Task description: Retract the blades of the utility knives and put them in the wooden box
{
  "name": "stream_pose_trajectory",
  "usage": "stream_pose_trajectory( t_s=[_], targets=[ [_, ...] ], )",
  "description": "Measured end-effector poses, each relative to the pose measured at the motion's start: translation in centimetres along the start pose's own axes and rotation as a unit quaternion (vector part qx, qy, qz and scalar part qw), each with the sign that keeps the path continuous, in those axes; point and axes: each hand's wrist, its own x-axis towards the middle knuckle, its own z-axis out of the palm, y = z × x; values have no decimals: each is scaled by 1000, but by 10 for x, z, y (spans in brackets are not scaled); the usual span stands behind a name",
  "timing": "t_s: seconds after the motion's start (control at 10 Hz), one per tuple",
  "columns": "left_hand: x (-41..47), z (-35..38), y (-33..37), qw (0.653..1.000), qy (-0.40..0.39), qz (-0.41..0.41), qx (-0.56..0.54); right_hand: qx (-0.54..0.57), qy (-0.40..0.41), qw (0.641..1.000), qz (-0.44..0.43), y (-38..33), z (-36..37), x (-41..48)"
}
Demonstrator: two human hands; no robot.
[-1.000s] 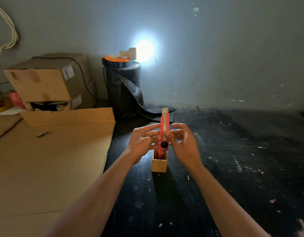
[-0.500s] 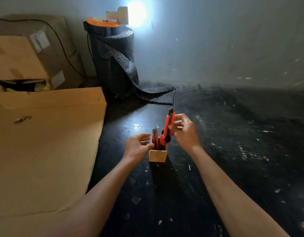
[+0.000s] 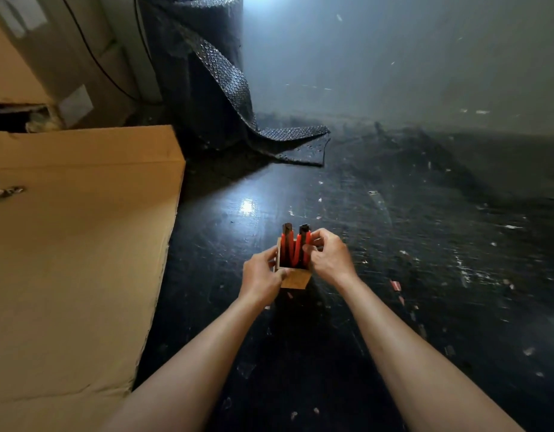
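A small wooden box (image 3: 296, 280) stands on the dark floor in front of me. Two red utility knives stand upright in it, black ends up. The left knife (image 3: 286, 246) leans against the box's left side. My right hand (image 3: 328, 258) pinches the right knife (image 3: 302, 247), which sits inside the box. My left hand (image 3: 261, 277) grips the box's left side and front corner. No bare blade shows on either knife.
A flattened cardboard sheet (image 3: 76, 244) lies along the left. A roll of black bubble wrap (image 3: 207, 73) stands at the back, its loose end trailing on the floor. A cardboard box (image 3: 51, 57) sits at the far left. Paper scraps dot the dark floor (image 3: 425, 244).
My right hand lowered the red knife from above into the box beside the other one. My left hand went from open next to the box to gripping it. The camera tilted down.
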Motion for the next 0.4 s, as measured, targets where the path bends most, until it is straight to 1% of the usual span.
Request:
stream_pose_trajectory(
  t_s=[0.1,0.3,0.4],
  targets=[
    [3,1,-5,1000,1,12,-8,-21,0,1000,6,5,3,3],
    [6,0,-11,1000,-12,-4,-2,-28,-5,1000,7,2,-3,-1],
    [-4,-2,-13,1000,7,-22,-12,-17,24,1000,-6,-3,-18,-9]
  ],
)
